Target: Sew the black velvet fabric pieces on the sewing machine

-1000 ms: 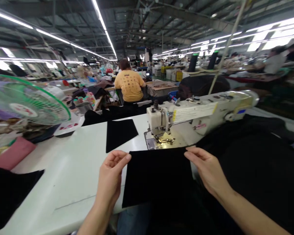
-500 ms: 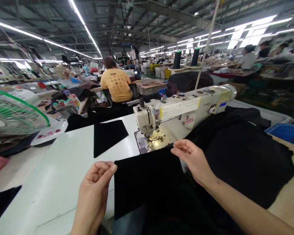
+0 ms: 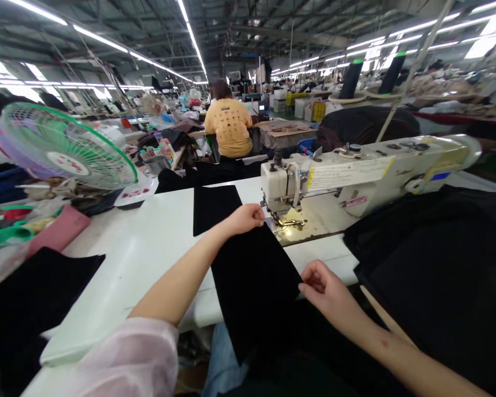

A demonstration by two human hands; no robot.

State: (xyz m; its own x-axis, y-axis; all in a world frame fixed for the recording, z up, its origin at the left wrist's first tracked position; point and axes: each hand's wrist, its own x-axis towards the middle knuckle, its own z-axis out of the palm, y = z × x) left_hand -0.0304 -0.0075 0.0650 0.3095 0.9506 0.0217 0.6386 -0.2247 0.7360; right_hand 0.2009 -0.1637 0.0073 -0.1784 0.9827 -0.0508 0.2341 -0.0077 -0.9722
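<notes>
A black fabric piece lies slanted on the white sewing table, its near end hanging over the front edge. My left hand is stretched forward and closed on the piece's far corner, just left of the presser foot of the white sewing machine. My right hand pinches the fabric's right edge near the table's front. A second black piece lies flat behind my left hand.
A green-rimmed fan stands at the left with pink cloth and clutter below it. Dark fabric is heaped at the right of the machine. More black cloth lies at the near left. A person in a yellow shirt sits ahead, facing away.
My left hand has reached forward with the fabric's corner toward the machine's foot. The piece has turned from square-on to slanted. My right hand has dropped back toward the table's front edge.
</notes>
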